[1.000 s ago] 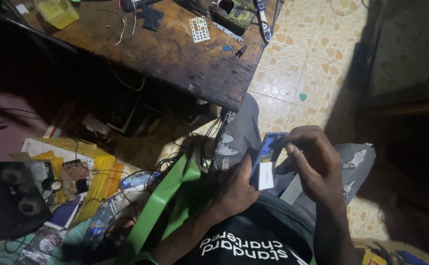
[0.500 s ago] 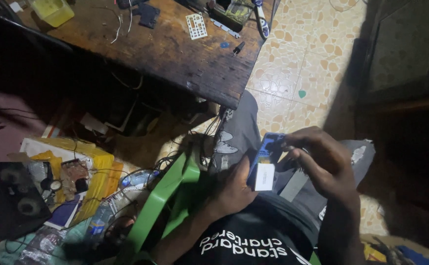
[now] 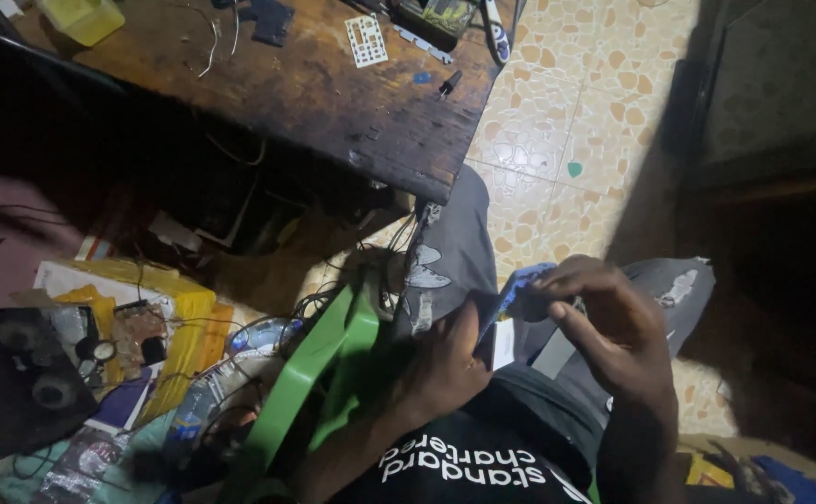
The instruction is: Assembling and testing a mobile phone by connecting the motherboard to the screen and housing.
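Seated, I look down at my lap in torn grey jeans. My left hand (image 3: 445, 369) and my right hand (image 3: 604, 322) meet over my thighs around a small blue flat object (image 3: 518, 285) with a white tag below it. My left fingers pinch its lower edge; my right fingers curl over its top. What the object is stays unclear in the dim light.
A dark wooden table (image 3: 333, 93) stands ahead with a yellow box (image 3: 81, 17), a small white perforated card (image 3: 367, 39) and tools. A green plastic chair (image 3: 319, 373) is at my left. Clutter, a black speaker (image 3: 16, 383) and yellow boxes (image 3: 174, 327) cover the floor at left.
The view has drifted slightly. My right hand has shifted further over the top of the blue object, covering more of it; both hands stay on it.
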